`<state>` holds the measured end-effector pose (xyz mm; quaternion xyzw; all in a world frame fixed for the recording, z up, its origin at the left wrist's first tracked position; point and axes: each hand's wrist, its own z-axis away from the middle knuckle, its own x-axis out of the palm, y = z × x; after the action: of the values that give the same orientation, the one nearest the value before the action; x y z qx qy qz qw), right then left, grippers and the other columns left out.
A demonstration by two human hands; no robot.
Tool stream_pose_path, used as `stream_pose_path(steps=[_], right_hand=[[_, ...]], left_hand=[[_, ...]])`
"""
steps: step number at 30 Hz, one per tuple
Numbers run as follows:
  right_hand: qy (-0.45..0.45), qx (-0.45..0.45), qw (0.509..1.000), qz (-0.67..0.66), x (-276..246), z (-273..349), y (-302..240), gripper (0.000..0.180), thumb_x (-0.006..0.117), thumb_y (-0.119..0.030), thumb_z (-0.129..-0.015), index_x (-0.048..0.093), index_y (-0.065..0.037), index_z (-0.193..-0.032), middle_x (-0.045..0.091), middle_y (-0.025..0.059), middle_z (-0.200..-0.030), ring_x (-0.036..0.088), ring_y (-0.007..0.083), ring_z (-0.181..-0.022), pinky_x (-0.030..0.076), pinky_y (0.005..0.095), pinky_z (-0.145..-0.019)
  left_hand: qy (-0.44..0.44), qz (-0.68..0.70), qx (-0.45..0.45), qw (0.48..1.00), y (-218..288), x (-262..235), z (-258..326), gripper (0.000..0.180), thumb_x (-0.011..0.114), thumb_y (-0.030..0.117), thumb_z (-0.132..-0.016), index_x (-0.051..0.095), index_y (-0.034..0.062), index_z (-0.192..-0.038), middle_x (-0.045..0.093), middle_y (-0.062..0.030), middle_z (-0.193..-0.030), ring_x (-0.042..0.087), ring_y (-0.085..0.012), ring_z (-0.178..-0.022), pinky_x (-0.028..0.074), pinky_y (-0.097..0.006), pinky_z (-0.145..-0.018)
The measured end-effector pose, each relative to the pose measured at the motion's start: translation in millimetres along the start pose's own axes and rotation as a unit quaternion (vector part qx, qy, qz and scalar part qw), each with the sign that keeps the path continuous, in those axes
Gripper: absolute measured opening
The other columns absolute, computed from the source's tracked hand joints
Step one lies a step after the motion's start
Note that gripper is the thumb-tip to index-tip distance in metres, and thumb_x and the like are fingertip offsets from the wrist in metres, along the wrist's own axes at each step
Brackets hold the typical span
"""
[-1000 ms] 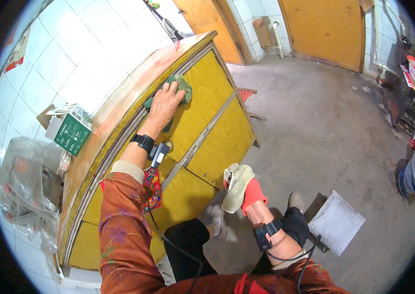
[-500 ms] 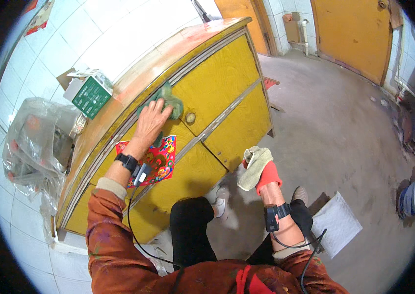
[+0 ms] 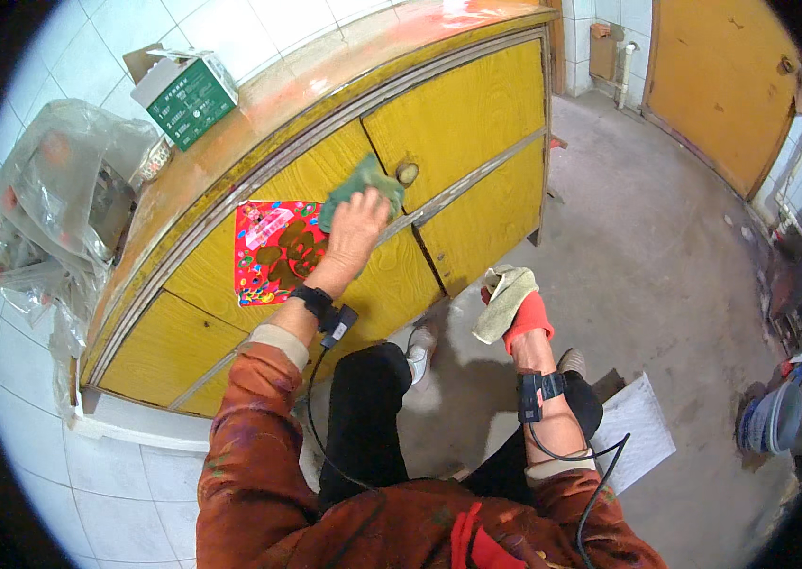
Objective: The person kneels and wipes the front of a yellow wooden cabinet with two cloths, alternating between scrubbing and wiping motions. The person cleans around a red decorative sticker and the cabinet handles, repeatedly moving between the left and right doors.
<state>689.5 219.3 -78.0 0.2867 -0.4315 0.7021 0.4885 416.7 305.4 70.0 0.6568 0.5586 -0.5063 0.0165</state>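
Yellow wooden cabinet [image 3: 477, 104] looks mid-wipe, remainder unclear: left hand [image 3: 360, 228] loosely curled on crumpled green cloth [image 3: 361, 176], right hand [image 3: 518, 308] covered, can't tell grip.

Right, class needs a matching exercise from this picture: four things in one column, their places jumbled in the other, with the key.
1. green cloth
2. green box
3. bucket
4. red patterned sheet

A. on the floor, far right
B. flat on the cabinet front, left of the cloth
C. pressed under the left hand
D. on top of the cabinet

Pairs: 1-C, 2-D, 3-A, 4-B
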Motion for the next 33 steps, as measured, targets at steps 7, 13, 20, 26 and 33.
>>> stream_pose_path(steps=[7,13,20,26,33], right_hand=[[-0.020,0.011,0.999,0.043,-5.8,-12.7,14.6,0.030,0.055,-0.033,-0.099,0.060,-0.008,-0.114,0.067,0.0112,-0.103,0.067,0.0309,-0.088,0.058,0.0446,-0.079],[-0.028,0.001,0.992,0.123,-0.5,-10.8,15.5,0.032,0.054,-0.032,-0.099,0.059,-0.007,-0.118,0.066,0.0106,-0.106,0.065,0.0278,-0.094,0.056,0.0405,-0.082],[-0.054,0.010,0.993,0.100,3.7,-4.8,13.7,0.030,0.053,-0.029,-0.100,0.059,-0.006,-0.118,0.065,0.0117,-0.108,0.065,0.0277,-0.094,0.057,0.0402,-0.083],[-0.032,-0.001,0.996,0.081,1.3,-1.9,7.0,0.029,0.053,-0.029,-0.100,0.059,-0.006,-0.117,0.064,0.0111,-0.111,0.064,0.0277,-0.099,0.057,0.0441,-0.087],[-0.078,-0.009,0.981,0.175,-3.0,-7.2,12.3,0.029,0.052,-0.028,-0.101,0.059,-0.006,-0.118,0.064,0.0117,-0.114,0.064,0.0277,-0.101,0.057,0.0453,-0.088]], left_hand=[[-0.052,0.005,0.054,0.997,30.4,47.9,40.1,0.038,0.056,0.015,-0.082,0.058,0.0122,-0.119,0.055,-0.0089,-0.120,0.053,-0.0231,-0.098,0.045,-0.035,-0.075],[-0.006,0.034,0.041,0.999,24.4,46.6,65.9,0.035,0.057,0.016,-0.081,0.060,0.0156,-0.116,0.056,-0.0054,-0.120,0.053,-0.0212,-0.098,0.045,-0.034,-0.076],[-0.080,0.062,0.018,0.995,12.5,38.3,177.5,0.023,0.059,0.019,-0.077,0.061,0.0185,-0.100,0.057,-0.0049,-0.113,0.053,-0.0222,-0.101,0.044,-0.036,-0.075],[-0.120,0.180,-0.305,0.927,21.3,14.6,319.7,0.035,0.061,0.005,-0.078,0.061,0.0154,-0.112,0.054,-0.0125,-0.119,0.054,-0.0330,-0.105,0.047,-0.047,-0.089],[0.032,0.354,-0.696,0.624,72.0,61.5,332.2,0.040,0.060,0.001,-0.086,0.051,0.0106,-0.123,0.055,-0.0137,-0.125,0.055,-0.0332,-0.111,0.046,-0.047,-0.094]])
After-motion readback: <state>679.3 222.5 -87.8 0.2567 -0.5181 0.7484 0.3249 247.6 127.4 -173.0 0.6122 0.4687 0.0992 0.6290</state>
